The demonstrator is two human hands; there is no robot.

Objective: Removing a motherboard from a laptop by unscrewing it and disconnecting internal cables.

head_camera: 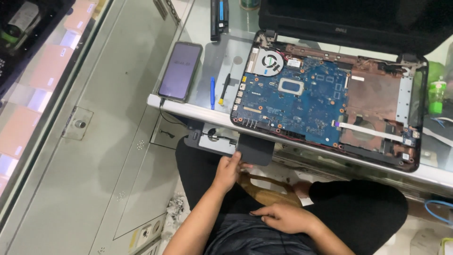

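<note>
An opened laptop base (410, 163) lies on a glass table, its blue circuit board (292, 101) and round fan (270, 61) bare. My left hand (229, 170) is below the table's front edge, holding a flat dark grey slab-shaped part (255, 150). The part's far end has a lighter metal face (213, 140), and it lies against the laptop's near edge. Curled loosely, my right hand (283, 218) rests on my lap and holds nothing.
A phone (180, 71) with a lit screen lies left of the laptop, beside a blue tool (212, 92) and a yellow-tipped screwdriver (225, 89). At the back are a black battery bar (219, 18) and the laptop lid (349, 21). A green bottle (437, 97) stands right. Grey metal cabinet (108, 141) at left.
</note>
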